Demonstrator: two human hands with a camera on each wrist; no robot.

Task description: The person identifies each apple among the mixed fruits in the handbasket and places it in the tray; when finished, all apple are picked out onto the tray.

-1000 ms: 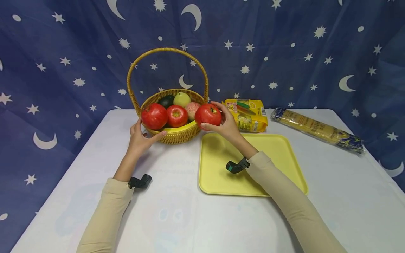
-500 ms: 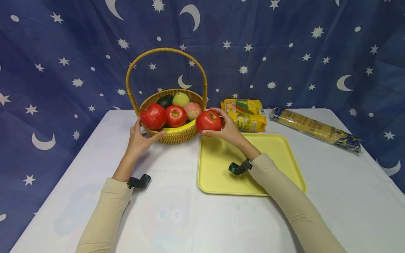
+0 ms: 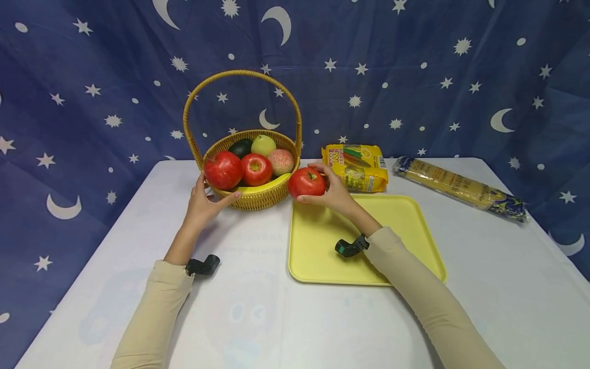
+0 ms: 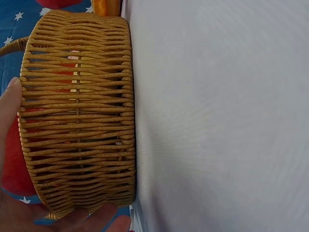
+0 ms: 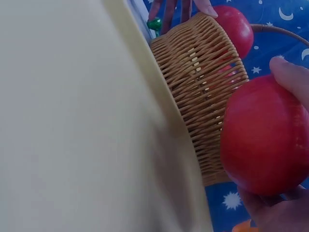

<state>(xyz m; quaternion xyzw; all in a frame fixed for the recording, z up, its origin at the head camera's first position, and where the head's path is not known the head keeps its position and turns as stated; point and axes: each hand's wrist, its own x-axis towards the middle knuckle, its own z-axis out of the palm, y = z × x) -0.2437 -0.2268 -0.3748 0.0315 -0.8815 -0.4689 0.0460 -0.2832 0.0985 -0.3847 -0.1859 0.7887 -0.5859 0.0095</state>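
Observation:
My right hand (image 3: 334, 192) grips a red tomato (image 3: 305, 183) with a small green top, thumb in front and fingers behind. It hangs just right of the wicker basket (image 3: 260, 201), over the near-left corner area of the back of the yellow tray (image 3: 318, 256). In the right wrist view the tomato (image 5: 265, 137) overlaps the basket's side. My left hand (image 3: 203, 205) spreads its thumb and fingers against the basket's left front. In the left wrist view the thumb (image 4: 12, 96) lies at the rim, and the other fingers reach along the side.
The basket holds a large red fruit (image 3: 223, 170), a red apple (image 3: 256, 169), a pink peach (image 3: 281, 162), a pale green pear (image 3: 264, 145), a dark green fruit (image 3: 241, 148) and a banana (image 3: 262, 187). A yellow packet (image 3: 355, 166) and a long noodle pack (image 3: 461, 188) lie behind the tray.
My right hand has lowered the tomato from beside the basket's rim and drawn it slightly right, toward the tray. The left hand stays at the basket.

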